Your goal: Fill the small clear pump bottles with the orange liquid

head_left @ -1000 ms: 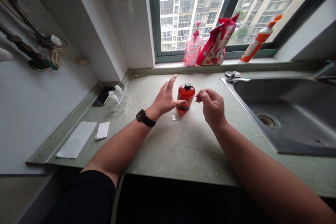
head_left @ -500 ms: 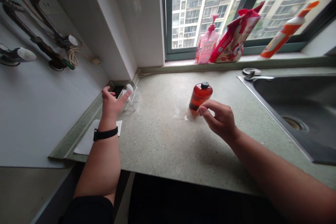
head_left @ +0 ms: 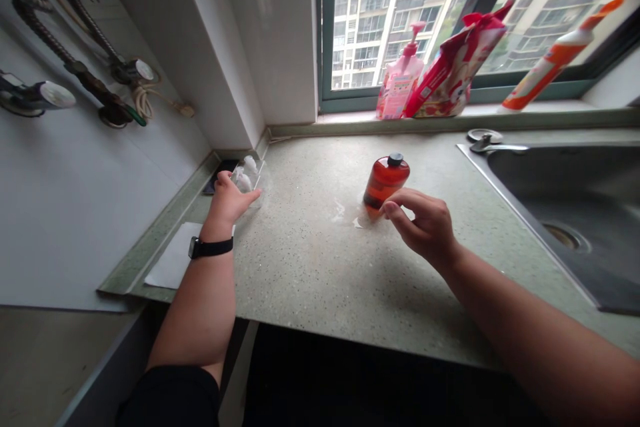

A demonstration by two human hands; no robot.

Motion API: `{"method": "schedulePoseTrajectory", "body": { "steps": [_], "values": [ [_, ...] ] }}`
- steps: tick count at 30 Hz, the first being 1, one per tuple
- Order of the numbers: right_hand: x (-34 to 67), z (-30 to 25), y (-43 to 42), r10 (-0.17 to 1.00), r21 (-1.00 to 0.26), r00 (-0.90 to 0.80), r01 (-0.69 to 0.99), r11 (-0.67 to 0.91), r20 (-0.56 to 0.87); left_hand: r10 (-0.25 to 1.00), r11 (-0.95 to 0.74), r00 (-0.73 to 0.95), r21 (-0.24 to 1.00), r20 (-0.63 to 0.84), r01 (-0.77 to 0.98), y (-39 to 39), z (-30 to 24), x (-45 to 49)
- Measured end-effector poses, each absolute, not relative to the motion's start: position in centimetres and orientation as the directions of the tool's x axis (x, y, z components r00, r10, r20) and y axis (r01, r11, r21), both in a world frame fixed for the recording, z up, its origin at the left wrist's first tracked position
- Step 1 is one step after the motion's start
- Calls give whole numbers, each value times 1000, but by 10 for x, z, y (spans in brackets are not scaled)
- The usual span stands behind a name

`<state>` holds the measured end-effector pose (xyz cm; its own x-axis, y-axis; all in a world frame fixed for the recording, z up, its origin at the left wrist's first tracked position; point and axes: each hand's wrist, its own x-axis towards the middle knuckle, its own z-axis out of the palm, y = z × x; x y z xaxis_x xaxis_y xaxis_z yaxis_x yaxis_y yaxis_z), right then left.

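Note:
My left hand is around a clear plastic box at the counter's back left corner, thumb on the near right side and fingers at the left. White crumpled wads, perhaps cotton or tissue, show inside it. My right hand hovers just in front of an amber bottle with a black cap, which stands upright. Thumb and forefinger are pinched together there; what they hold, if anything, cannot be made out. Small white scraps or wet marks lie on the counter left of that hand.
A sheet of white paper lies partly under my left forearm. A dark flat object sits behind the box. To the right is a steel sink. A pink pump bottle, a red bag and an orange-white bottle line the sill.
My left hand has come down from open above the clear box and closed around it. My right hand stays pinched near the amber bottle. The view has shifted slightly.

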<state>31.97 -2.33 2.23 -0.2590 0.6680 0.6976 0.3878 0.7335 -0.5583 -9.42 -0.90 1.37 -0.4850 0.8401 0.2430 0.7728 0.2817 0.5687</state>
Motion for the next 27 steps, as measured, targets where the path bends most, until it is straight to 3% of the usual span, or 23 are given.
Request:
{"method": "schedulePoseTrajectory", "body": {
  "steps": [6,11,18,23,27],
  "values": [
    [322,21,-20,641,-536,-247,378,754,727,833,110,-401,596,381,795,-12,20,-83],
    [323,15,-16,559,-454,-265,367,812,786,830,-281,-148,632,538,723,-8,17,-46],
    [319,12,-17,508,-406,-273,353,843,817,710,-594,175,446,682,670,-19,8,24],
    [311,9,-21,527,-418,-284,365,832,801,630,-689,328,311,704,655,-29,-3,53],
    [304,1,-21,519,-375,-297,426,823,802,574,-713,359,233,736,662,-33,-10,62]
  ]
}}
